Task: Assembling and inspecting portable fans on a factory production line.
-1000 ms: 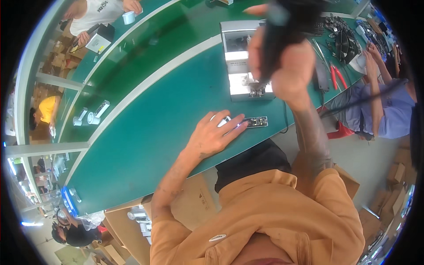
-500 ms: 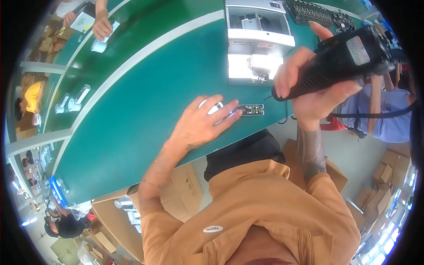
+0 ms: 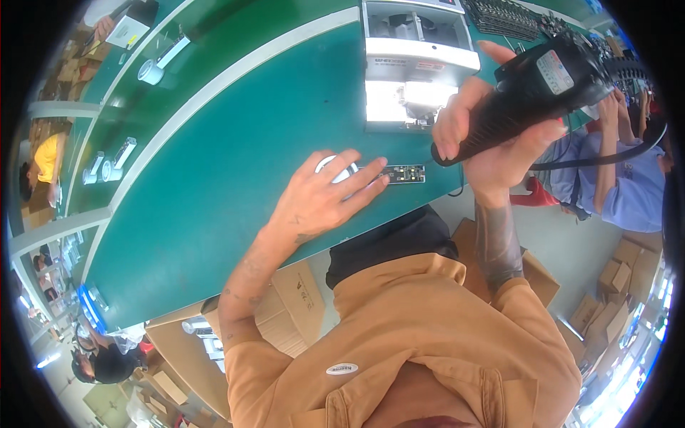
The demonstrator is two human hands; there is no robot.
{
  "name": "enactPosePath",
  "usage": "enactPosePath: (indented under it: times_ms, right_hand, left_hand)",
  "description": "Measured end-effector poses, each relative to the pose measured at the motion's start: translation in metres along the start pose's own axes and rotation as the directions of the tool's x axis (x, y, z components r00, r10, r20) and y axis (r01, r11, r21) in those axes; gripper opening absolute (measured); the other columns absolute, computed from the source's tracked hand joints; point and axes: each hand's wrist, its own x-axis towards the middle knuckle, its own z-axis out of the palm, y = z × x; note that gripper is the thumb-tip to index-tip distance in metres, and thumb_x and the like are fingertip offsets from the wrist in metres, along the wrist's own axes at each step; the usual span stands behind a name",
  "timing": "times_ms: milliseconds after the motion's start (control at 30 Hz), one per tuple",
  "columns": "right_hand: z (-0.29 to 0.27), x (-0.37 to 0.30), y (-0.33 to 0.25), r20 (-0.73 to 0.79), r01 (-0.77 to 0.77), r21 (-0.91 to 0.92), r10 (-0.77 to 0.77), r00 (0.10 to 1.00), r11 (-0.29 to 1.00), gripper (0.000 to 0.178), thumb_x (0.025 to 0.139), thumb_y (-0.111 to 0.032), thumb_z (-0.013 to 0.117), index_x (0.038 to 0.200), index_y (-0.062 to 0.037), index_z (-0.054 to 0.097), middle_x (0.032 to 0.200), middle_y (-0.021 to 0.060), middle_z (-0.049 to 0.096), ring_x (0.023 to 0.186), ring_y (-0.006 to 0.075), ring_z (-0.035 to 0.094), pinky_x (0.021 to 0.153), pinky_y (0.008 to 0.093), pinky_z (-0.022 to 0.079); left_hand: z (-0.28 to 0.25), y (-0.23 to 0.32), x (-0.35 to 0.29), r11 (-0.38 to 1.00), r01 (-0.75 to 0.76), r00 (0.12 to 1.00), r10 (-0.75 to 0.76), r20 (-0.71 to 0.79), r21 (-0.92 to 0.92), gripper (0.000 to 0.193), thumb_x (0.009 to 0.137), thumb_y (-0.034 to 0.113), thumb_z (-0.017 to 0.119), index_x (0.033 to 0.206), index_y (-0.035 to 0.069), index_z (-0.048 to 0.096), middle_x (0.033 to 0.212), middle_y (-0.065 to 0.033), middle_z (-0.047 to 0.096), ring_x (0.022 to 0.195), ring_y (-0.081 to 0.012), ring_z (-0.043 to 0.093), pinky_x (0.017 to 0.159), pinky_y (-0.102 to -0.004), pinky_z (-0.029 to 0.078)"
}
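Note:
On the green work surface (image 3: 235,171) lies a white device with a round head (image 3: 330,165) and a narrow strip carrying a circuit board (image 3: 408,174). Spread over it from above, my left hand (image 3: 320,196) holds it down, its fingers hiding the middle part. My right hand (image 3: 496,160) is wrapped round a black corded electric screwdriver (image 3: 524,89). The tool is tilted, its narrow end pointing down and left, close to the board's right end. Whether its tip touches the board I cannot make out.
A grey screw feeder (image 3: 421,60) with a brightly lit front stands beyond the board. Dark metal parts (image 3: 503,18) lie to its right. Similar white devices (image 3: 153,68) rest on the green belt at left. An open carton (image 3: 178,342) sits below the table edge. Co-workers are on both sides.
A co-worker's hand has left the white device at the upper left, which now lies alone. My right hand and the screwdriver have shifted slightly left. My left hand stays on the device.

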Motion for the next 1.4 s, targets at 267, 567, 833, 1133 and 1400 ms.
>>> enactPosePath:
  times_ms: [267,567,833,1133,1400]
  right_hand:
    - [-0.001,0.005,0.005,-0.028,0.039,0.112,-0.036,0.999,0.993,0.109,0.082,-0.088,0.035,0.136,0.0071,0.037,0.058,0.0068,0.053,0.041,0.0133,0.049,0.039,0.026,0.04]
    - [-0.001,0.002,0.001,-0.077,0.042,0.093,-0.035,0.996,0.995,0.111,0.079,-0.09,0.034,0.137,0.0051,0.036,0.059,0.0062,0.051,0.041,0.0132,0.048,0.04,0.0261,0.041]
    - [-0.003,0.005,0.004,-0.054,0.009,0.08,-0.005,0.999,0.997,0.113,0.078,-0.092,0.03,0.135,0.0053,0.036,0.06,0.0058,0.051,0.043,0.0132,0.049,0.041,0.0259,0.041]
    - [-0.003,0.002,0.012,-0.082,0.017,0.075,-0.01,0.997,0.997,0.108,0.077,-0.091,0.035,0.127,0.0043,0.04,0.058,0.0062,0.051,0.042,0.0141,0.048,0.04,0.0255,0.04]
    - [-0.01,0.0,0.024,-0.024,0.007,0.078,-0.005,1.0,0.997,0.1,0.078,-0.089,0.042,0.118,0.0026,0.045,0.06,0.0078,0.054,0.043,0.014,0.048,0.041,0.025,0.039]
  left_hand:
    - [0.002,-0.002,0.002,1.0,-0.001,1.0,0.001,0.0,0.002,0.038,0.079,0.014,0.063,0.117,0.015,0.068,0.131,0.0035,0.061,0.11,-0.0229,0.056,0.083,-0.0359,0.052]
    - [0.004,-0.003,0.004,1.0,0.003,1.0,-0.003,-0.018,-0.012,0.037,0.078,0.014,0.064,0.115,0.015,0.069,0.13,0.0031,0.062,0.108,-0.0227,0.057,0.082,-0.0364,0.052]
    - [0.008,-0.005,0.005,1.0,0.01,1.0,-0.011,-0.019,-0.027,0.037,0.078,0.013,0.065,0.114,0.014,0.069,0.13,0.003,0.062,0.108,-0.0227,0.057,0.081,-0.0355,0.052]
    - [0.008,-0.008,0.005,1.0,0.007,1.0,-0.008,-0.029,-0.031,0.036,0.078,0.014,0.064,0.114,0.014,0.07,0.129,0.0027,0.063,0.106,-0.023,0.058,0.08,-0.0356,0.052]
    - [0.012,-0.01,0.007,1.0,-0.012,0.999,0.012,-0.039,0.004,0.037,0.078,0.014,0.064,0.115,0.015,0.069,0.13,0.0029,0.062,0.106,-0.0231,0.058,0.08,-0.0361,0.052]
